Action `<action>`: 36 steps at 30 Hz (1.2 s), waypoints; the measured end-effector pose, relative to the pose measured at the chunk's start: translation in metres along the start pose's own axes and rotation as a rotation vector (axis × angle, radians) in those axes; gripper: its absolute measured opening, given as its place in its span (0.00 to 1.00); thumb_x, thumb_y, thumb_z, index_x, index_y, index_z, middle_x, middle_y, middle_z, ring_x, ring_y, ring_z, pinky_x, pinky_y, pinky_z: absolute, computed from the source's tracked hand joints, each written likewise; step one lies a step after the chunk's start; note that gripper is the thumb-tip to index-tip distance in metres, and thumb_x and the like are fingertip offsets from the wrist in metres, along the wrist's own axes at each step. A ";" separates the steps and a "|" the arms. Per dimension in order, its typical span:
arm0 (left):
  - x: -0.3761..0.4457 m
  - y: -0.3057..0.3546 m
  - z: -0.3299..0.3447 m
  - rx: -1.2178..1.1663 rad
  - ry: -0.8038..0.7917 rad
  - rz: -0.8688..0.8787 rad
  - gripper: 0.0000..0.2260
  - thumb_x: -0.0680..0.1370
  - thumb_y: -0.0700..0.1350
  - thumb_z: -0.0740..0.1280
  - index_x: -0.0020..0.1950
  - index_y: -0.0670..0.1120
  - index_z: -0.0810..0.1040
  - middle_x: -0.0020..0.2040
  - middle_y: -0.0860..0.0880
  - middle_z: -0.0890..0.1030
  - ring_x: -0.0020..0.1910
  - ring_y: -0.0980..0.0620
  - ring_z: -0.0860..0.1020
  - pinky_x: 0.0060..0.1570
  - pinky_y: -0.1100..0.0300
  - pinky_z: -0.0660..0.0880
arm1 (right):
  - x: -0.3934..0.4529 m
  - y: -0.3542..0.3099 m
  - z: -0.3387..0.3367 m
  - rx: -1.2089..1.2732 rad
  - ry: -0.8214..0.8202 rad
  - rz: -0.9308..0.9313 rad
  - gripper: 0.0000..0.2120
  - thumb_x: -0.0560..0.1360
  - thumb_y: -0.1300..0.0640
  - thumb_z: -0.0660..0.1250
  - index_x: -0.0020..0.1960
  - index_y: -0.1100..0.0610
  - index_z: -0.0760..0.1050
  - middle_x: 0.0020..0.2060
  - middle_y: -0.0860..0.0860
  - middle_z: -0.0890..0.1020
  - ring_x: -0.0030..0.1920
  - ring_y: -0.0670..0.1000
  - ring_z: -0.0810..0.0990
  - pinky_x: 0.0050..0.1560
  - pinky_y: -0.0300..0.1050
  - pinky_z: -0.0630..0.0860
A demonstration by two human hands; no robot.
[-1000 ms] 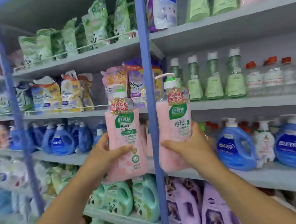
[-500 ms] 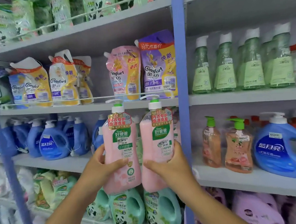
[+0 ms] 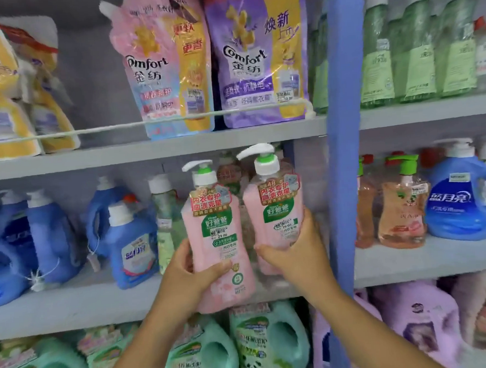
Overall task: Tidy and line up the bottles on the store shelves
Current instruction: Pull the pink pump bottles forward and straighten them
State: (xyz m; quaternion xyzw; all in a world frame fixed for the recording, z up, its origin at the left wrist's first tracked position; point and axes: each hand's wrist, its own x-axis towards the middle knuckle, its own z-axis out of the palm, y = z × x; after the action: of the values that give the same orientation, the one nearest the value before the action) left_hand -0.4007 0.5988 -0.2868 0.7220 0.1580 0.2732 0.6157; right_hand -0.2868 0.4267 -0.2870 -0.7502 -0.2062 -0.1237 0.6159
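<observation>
I hold two pink pump bottles with green-and-white labels side by side in front of the middle grey shelf [image 3: 73, 305]. My left hand [image 3: 189, 271] grips the left pink bottle [image 3: 219, 242] around its lower half; its base hangs below the shelf's front edge. My right hand [image 3: 295, 251] grips the right pink bottle [image 3: 275, 218], which sits slightly higher and further in, just left of the blue upright post [image 3: 345, 149]. More pink bottles stand behind them, mostly hidden.
Blue detergent jugs [image 3: 131, 242] fill the shelf's left part. Right of the post stand orange pump bottles [image 3: 400, 211] and a blue jug [image 3: 462, 199]. Comfort refill pouches [image 3: 169, 69] sit on the shelf above, teal jugs [image 3: 268, 341] and purple jugs [image 3: 418, 324] below.
Both bottles have moved closer to the middle shelf beside the post. The view has closed in and shifted left.
</observation>
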 end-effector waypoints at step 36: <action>0.050 -0.034 0.032 0.228 0.004 0.137 0.25 0.76 0.47 0.74 0.69 0.63 0.71 0.52 0.71 0.83 0.50 0.70 0.81 0.45 0.73 0.77 | 0.029 0.049 0.013 -0.014 0.114 0.069 0.52 0.66 0.50 0.82 0.79 0.50 0.53 0.67 0.50 0.68 0.63 0.50 0.73 0.62 0.47 0.74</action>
State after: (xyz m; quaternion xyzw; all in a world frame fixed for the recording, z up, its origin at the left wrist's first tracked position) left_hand -0.3384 0.6083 -0.3129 0.7959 0.1392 0.2964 0.5093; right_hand -0.2395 0.4361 -0.3201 -0.7530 -0.1438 -0.1464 0.6252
